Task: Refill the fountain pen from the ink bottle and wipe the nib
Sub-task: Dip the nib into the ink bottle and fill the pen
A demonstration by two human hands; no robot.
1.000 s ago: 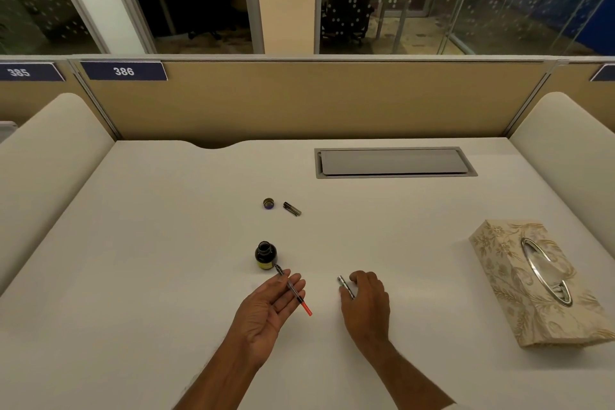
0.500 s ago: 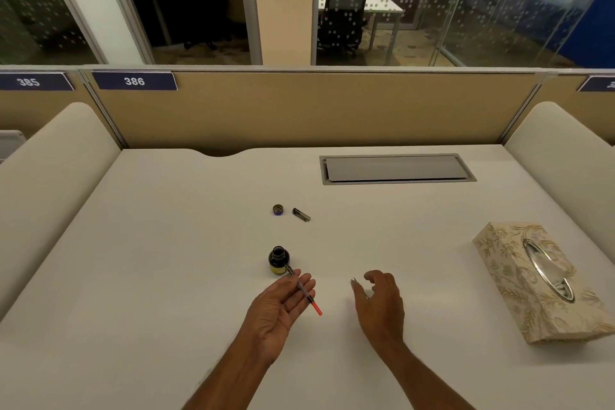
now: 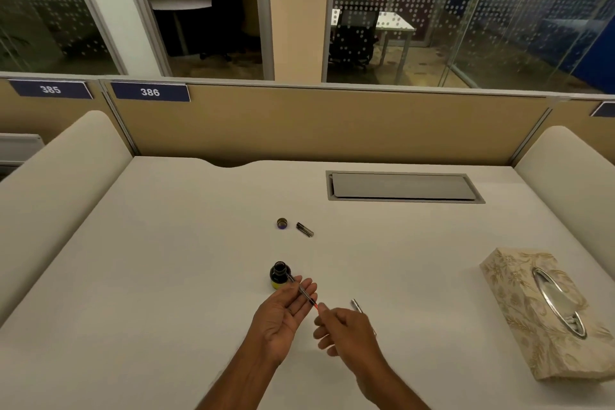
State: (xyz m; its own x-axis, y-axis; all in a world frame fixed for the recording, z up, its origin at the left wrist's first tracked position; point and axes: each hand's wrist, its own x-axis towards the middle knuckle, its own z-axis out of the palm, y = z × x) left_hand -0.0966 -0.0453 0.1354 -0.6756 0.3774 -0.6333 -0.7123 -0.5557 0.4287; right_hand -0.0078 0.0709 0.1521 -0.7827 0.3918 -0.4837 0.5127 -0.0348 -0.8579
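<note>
A small open ink bottle (image 3: 279, 275) stands on the white desk (image 3: 166, 260). My left hand (image 3: 283, 313) lies palm up just right of it, fingers straight. The pen's inner section (image 3: 304, 293) rests across those fingers, its nib end pointing at the bottle's mouth. My right hand (image 3: 349, 326) has its fingers curled and pinches the section's red rear end. The silver pen barrel (image 3: 355, 304) lies on the desk behind my right hand, partly hidden by it.
The bottle cap (image 3: 282, 223) and a dark pen cap (image 3: 305, 229) lie farther back on the desk. A patterned tissue box (image 3: 545, 309) sits at the right. A grey cable hatch (image 3: 402, 186) is set in the desk near the partition.
My right hand let go of the silver barrel, left it on the desk, and moved left to the red end of the pen section. My left hand has stayed put.
</note>
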